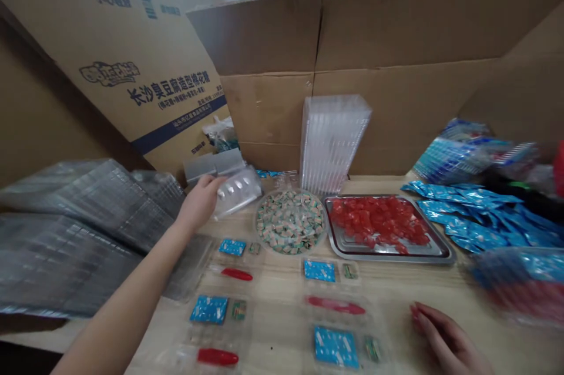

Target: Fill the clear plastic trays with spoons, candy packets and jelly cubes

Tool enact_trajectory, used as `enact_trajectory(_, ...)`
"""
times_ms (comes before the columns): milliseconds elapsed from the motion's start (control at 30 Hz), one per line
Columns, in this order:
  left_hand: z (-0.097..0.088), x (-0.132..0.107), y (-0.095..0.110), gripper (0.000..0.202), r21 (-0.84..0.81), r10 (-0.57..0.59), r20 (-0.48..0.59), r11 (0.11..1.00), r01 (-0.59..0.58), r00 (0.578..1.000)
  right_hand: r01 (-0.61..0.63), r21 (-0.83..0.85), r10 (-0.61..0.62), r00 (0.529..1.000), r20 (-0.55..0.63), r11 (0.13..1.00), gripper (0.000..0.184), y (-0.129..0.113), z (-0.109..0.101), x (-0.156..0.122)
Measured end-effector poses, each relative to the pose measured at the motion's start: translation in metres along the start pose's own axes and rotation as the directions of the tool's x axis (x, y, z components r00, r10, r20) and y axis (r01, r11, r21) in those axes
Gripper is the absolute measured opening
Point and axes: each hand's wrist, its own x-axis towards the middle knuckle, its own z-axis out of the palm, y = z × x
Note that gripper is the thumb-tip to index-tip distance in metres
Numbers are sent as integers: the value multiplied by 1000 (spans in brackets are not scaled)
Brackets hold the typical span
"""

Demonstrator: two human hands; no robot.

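**Left hand grips an empty shell left of the dish**

The left hand is closed on one end of a clear plastic shell, fingers wrapped over the near edge. The shell hangs tilted just left of the dish of small wrapped sweets. Its pockets look empty. The right hand lies palm down on the table, well to the right of the dish and nearer the person. Its fingers are loosely bent and it holds nothing.

Right of the dish, touching or nearly so, sits a steel pan of red pieces. Further right lies a heap of blue packets. Behind the dish a stack of clear shells stands upright against cardboard. In front of the dish, filled shells lie in two columns, each with a blue packet and a red piece.

Judging by how thin the shell looks, a light pinch at the rim should suit it, since a hard squeeze could buckle the pockets. Kept level and low over the table, it is less likely to clip the dish or the filled shells. The free hand is placed to steady it.
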Motion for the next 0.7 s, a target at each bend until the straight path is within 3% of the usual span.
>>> enact_trajectory(67,11,-12,3,46,297,137,53,944,-147,989,11,19,-10,1000,-17,1000,46,-1,1,-1)
enact_trajectory(133,22,-21,-1,50,479,195,85,852,-212,977,16,32,-15,1000,-16,999,45,-1,1,-1)
enact_trajectory(300,33,-29,-22,51,504,210,108,831,-235,972,-18,102,19,1000,-1,995,44,-4,-4,-2)
enact_trajectory(433,36,-29,-31,51,467,235,107,846,-258,966,-31,207,24,999,35,978,52,-27,-1,9)
enact_trajectory(567,47,-21,-29,45,390,234,26,893,-225,972,126,239,-176,963,202,963,48,-84,34,30)
enact_trajectory(633,52,-17,-29,38,333,203,-33,926,-181,979,259,233,-324,895,307,937,36,-119,65,35)
enact_trajectory(700,57,-16,-33,34,251,152,-78,960,-128,985,359,246,-433,796,424,901,27,-154,105,33)
